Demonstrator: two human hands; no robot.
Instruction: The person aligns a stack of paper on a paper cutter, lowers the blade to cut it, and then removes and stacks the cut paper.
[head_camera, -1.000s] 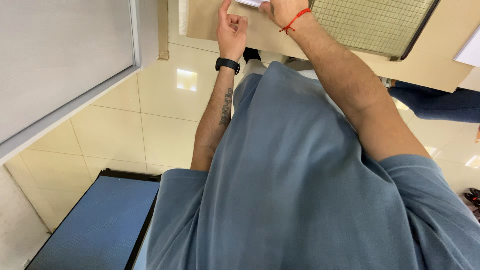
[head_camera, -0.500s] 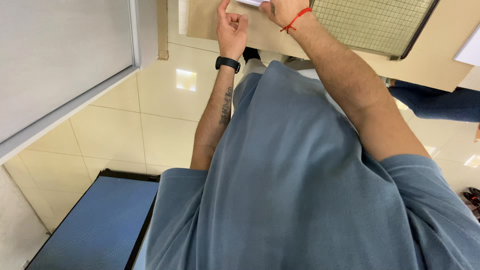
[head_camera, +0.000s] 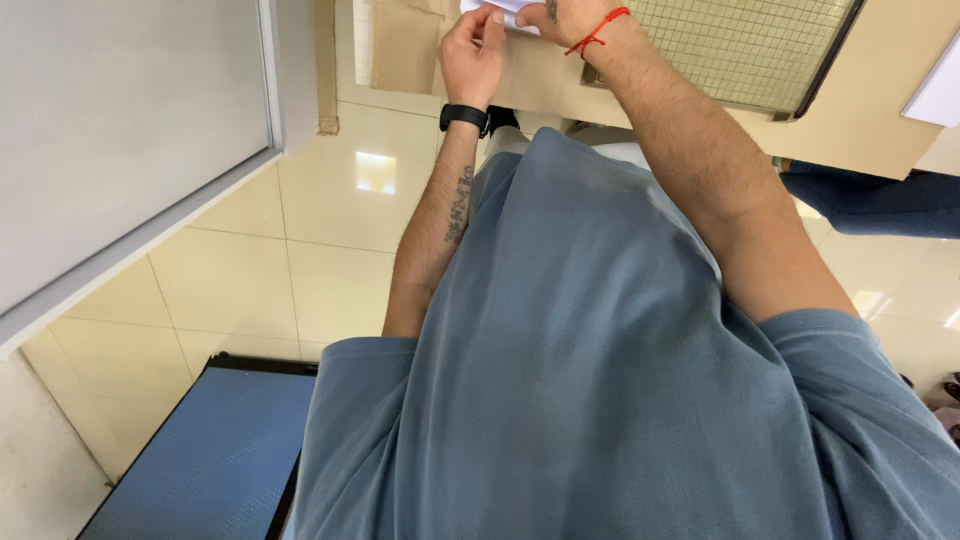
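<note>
The left hand (head_camera: 472, 50) and the right hand (head_camera: 562, 14) meet at the top edge of the view, both pinching a white sheet of paper (head_camera: 498, 10) (mostly cut off by the frame) above a brown cardboard surface (head_camera: 540, 75). The left wrist carries a black band (head_camera: 464, 116), the right a red thread (head_camera: 598, 30). A wire mesh panel (head_camera: 745, 45) lies just beside the right hand; glossy cream floor tiles (head_camera: 300, 250) and a blue mat (head_camera: 215, 460) lie below.

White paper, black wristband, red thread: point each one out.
White paper (head_camera: 497, 9), head view, on its lower edge between the hands.
Black wristband (head_camera: 464, 117), head view, on the band's middle.
Red thread (head_camera: 597, 33), head view, on the strand across the wrist.
</note>
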